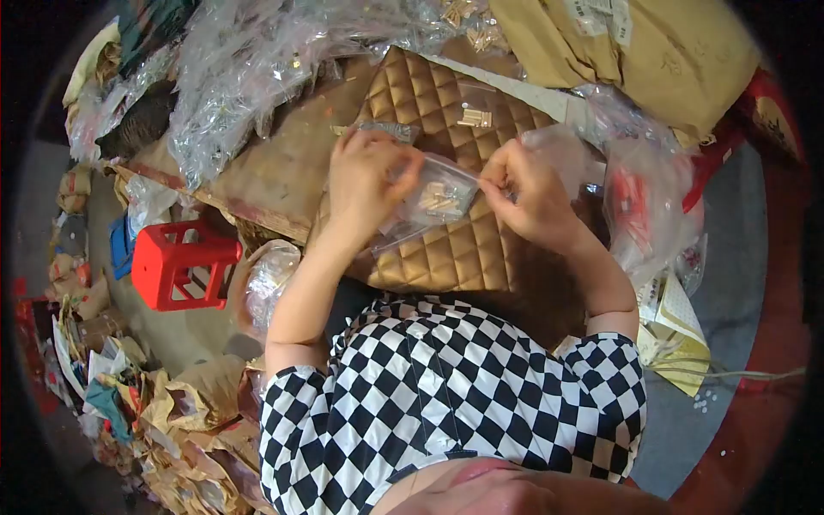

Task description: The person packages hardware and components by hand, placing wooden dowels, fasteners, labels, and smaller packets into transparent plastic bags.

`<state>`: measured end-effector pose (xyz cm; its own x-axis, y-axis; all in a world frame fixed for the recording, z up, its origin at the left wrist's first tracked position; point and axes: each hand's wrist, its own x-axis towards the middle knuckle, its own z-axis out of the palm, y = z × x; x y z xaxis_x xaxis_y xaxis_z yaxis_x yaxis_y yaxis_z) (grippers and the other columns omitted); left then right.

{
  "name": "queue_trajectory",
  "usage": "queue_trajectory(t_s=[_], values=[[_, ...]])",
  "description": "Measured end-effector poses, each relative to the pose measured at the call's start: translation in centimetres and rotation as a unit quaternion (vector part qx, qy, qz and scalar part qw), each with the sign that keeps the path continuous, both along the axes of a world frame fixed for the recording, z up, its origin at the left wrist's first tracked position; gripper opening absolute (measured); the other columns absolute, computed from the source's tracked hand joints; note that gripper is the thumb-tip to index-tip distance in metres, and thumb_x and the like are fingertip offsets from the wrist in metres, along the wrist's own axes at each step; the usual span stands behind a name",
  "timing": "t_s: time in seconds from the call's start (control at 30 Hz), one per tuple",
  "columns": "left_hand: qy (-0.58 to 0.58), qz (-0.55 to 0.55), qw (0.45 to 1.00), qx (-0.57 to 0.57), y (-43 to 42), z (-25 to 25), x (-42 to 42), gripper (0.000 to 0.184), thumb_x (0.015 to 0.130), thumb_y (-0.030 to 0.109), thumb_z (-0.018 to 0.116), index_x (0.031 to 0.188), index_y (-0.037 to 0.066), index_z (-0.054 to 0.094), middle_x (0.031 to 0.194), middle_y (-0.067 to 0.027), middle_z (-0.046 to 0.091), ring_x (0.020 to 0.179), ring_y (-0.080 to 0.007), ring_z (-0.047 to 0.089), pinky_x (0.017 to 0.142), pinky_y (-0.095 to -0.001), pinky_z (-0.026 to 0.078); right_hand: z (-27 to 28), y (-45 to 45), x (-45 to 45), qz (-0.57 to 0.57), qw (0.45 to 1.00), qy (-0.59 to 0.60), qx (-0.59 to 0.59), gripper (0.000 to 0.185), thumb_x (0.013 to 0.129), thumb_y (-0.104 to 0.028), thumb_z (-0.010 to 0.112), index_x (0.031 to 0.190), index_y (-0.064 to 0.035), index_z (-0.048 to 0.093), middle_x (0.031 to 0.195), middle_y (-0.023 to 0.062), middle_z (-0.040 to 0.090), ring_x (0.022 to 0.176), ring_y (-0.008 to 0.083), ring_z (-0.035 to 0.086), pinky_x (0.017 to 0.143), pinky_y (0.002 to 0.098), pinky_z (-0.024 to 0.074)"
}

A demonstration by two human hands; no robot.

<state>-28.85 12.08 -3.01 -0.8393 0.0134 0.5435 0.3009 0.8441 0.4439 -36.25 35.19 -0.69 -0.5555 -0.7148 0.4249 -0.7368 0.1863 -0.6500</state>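
A small clear plastic zip bag (452, 182) with several short wooden dowels (442, 199) inside is between my two hands, above a brown quilted mat. My right hand (528, 193) pinches the bag's upper right corner between thumb and forefinger. At the bag's upper left edge, the curled fingers of my left hand (375, 176) close on the plastic, though they partly hide the grip. A grey packet (393, 130) lies just beyond my left hand. Farther back on the quilted mat (455, 266) is another clear bag with dowels (475, 117).
A heap of clear plastic bags (249, 77) covers the far left of the table. A large brown sack (652, 51) lies at the far right, with clear bags (648, 202) below it. On the floor at left are a red stool (184, 264) and crumpled brown paper (193, 399).
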Motion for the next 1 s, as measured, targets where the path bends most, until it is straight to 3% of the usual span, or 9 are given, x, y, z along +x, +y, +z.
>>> queue_trajectory(t_s=[0.2,0.27,0.43,0.53,0.63,0.7,0.83,0.9,1.0], values=[[0.075,-0.003,0.994,-0.077,-1.2,4.3,-0.9,0.016,0.075,0.010,0.068,0.091,0.008,0.066,0.098,-0.0067,0.065,0.102,-0.0282,0.058,0.100,-0.0496,0.040,2.1,0.6,-0.9,-0.059,0.986,-0.111,-0.105,0.020,0.082,-0.001,0.070,0.089,-0.0034,0.052,0.076,0.0018,0.061,0.068,0.0103,0.058,0.064,0.0257,0.0459],[0.066,-0.087,0.991,-0.074,-2.5,5.3,0.3,0.018,0.074,0.006,0.064,0.092,0.006,0.063,0.103,-0.0082,0.062,0.103,-0.0294,0.058,0.101,-0.0487,0.040,2.4,1.8,-2.8,0.114,0.969,-0.204,-0.084,0.018,0.087,-0.007,0.068,0.099,-0.0027,0.055,0.088,0.0034,0.064,0.078,0.0102,0.060,0.067,0.0265,0.0469],[-0.130,-0.149,0.967,-0.162,-5.1,2.6,2.4,0.022,0.075,0.010,0.067,0.096,0.005,0.065,0.105,-0.0097,0.063,0.108,-0.0307,0.057,0.103,-0.0458,0.040,-6.0,-0.3,-11.3,-0.109,0.990,0.014,0.093,0.034,0.090,-0.022,0.065,0.119,-0.0047,0.059,0.106,0.0126,0.065,0.095,0.0255,0.063,0.079,0.0368,0.0497],[-0.216,-0.199,0.952,-0.088,-5.0,2.4,1.7,0.032,0.080,0.016,0.072,0.108,0.003,0.066,0.112,-0.0092,0.064,0.115,-0.0292,0.056,0.103,-0.0419,0.040,-12.0,-1.3,-17.5,-0.161,0.970,0.134,0.123,0.030,0.087,-0.025,0.067,0.110,-0.0071,0.066,0.104,0.0140,0.067,0.092,0.0320,0.064,0.082,0.0417,0.0497],[-0.262,-0.178,0.925,0.210,-2.4,2.8,-1.6,0.043,0.083,0.022,0.075,0.119,0.001,0.063,0.112,-0.0104,0.066,0.120,-0.0270,0.055,0.104,-0.0376,0.039,-9.8,-3.3,-17.8,-0.173,0.974,0.061,0.129,0.021,0.083,-0.024,0.069,0.097,-0.0082,0.071,0.091,0.0135,0.068,0.085,0.0314,0.064,0.078,0.0432,0.0497],[-0.042,-0.056,0.955,0.289,-1.2,-0.9,-5.5,0.045,0.084,0.021,0.075,0.122,0.001,0.062,0.107,-0.0116,0.067,0.110,-0.0241,0.061,0.097,-0.0341,0.044,-8.0,-4.8,-17.5,-0.144,0.984,0.044,0.092,0.020,0.082,-0.022,0.071,0.096,-0.0081,0.071,0.083,0.0133,0.068,0.078,0.0279,0.066,0.072,0.0382,0.0511],[0.073,0.009,0.945,0.319,-2.3,-7.0,-11.9,0.040,0.087,0.020,0.072,0.120,0.000,0.062,0.103,-0.0126,0.068,0.098,-0.0206,0.065,0.089,-0.0318,0.048,-3.5,-7.7,-14.8,0.100,0.989,-0.092,0.051,0.019,0.088,-0.018,0.068,0.102,-0.0057,0.070,0.085,0.0116,0.071,0.073,0.0205,0.068,0.068,0.0282,0.0509],[-0.195,-0.089,0.849,0.483,-3.7,-7.3,-11.1,0.029,0.091,0.019,0.068,0.112,-0.001,0.064,0.102,-0.0096,0.068,0.090,-0.0135,0.063,0.080,-0.0269,0.049,-3.5,-9.4,-16.7,0.069,0.991,-0.109,0.038,0.024,0.086,-0.023,0.070,0.104,-0.0065,0.070,0.088,0.0102,0.071,0.079,0.0202,0.067,0.072,0.0299,0.0510],[-0.264,-0.103,0.841,0.460,-3.1,-7.8,-10.1,0.021,0.095,0.018,0.064,0.105,-0.001,0.065,0.097,-0.0059,0.069,0.088,-0.0090,0.061,0.076,-0.0230,0.047,-7.7,-13.4,-22.8,-0.097,0.992,-0.085,-0.005,0.030,0.085,-0.029,0.071,0.106,-0.0075,0.069,0.094,0.0103,0.071,0.086,0.0240,0.068,0.076,0.0354,0.0519]])
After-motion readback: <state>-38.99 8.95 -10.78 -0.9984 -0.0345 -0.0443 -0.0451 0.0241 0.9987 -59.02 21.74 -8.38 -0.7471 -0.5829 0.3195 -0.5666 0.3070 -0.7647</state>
